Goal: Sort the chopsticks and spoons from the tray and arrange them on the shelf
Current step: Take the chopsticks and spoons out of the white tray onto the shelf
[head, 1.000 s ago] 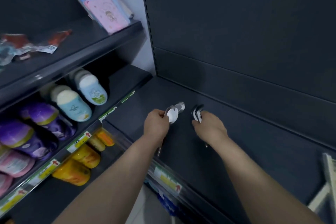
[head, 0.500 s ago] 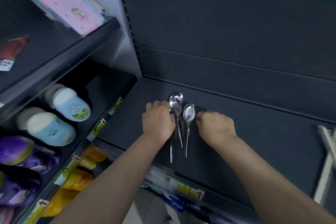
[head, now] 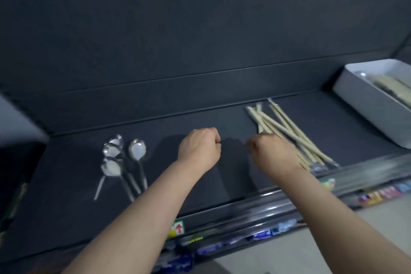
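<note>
Several steel spoons (head: 121,158) lie side by side on the dark shelf (head: 66,196) at the left, bowls toward the back wall. A loose pile of pale wrapped chopsticks (head: 287,128) lies on the shelf to the right. My left hand (head: 200,149) hovers between the two groups, fingers curled into a fist with nothing in it. My right hand (head: 272,153) is curled too and covers the near left edge of the chopstick pile; whether it touches or holds any is hidden. A white tray (head: 364,107) stands at the far right with more chopsticks (head: 393,88) inside.
The shelf's back wall (head: 200,51) rises close behind the items. A clear price rail (head: 266,204) with labels runs along the front edge. Blue packets (head: 266,233) sit on the shelf below.
Both hands have let go of the spoons and moved right toward the chopsticks. The view has swung right, bringing the chopstick pile and tray into sight.
</note>
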`<control>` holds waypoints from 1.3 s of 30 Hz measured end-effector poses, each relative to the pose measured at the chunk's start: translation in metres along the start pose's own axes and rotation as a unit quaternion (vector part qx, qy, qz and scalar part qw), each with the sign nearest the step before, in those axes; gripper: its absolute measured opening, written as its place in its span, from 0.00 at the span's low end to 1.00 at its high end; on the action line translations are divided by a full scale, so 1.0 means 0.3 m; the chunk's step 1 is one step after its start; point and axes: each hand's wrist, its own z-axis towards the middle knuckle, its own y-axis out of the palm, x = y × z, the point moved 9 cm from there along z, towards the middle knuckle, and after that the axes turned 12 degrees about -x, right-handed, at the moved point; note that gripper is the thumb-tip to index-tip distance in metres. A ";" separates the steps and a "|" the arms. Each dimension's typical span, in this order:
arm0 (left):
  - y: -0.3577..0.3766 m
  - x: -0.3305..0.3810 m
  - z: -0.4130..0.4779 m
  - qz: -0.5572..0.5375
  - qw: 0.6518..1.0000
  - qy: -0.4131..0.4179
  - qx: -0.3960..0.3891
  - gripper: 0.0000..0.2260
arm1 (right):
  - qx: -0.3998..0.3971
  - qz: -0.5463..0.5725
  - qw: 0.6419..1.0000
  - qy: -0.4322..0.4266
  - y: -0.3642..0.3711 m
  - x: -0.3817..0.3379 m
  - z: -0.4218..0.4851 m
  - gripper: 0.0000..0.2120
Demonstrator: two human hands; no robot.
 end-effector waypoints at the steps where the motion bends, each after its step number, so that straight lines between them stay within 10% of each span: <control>1: 0.020 0.066 0.016 0.001 1.000 0.016 -0.013 0.09 | 0.001 0.013 1.000 0.019 -0.009 0.071 -0.015 0.12; 18: 0.314 1.305 0.329 -0.113 0.984 0.140 0.006 0.06 | 0.113 0.080 0.980 0.141 -0.182 1.355 -0.281 0.13; 39: 0.429 1.787 0.907 0.077 0.992 0.089 -0.037 0.10 | 0.073 0.110 0.974 0.184 -0.249 1.976 0.087 0.13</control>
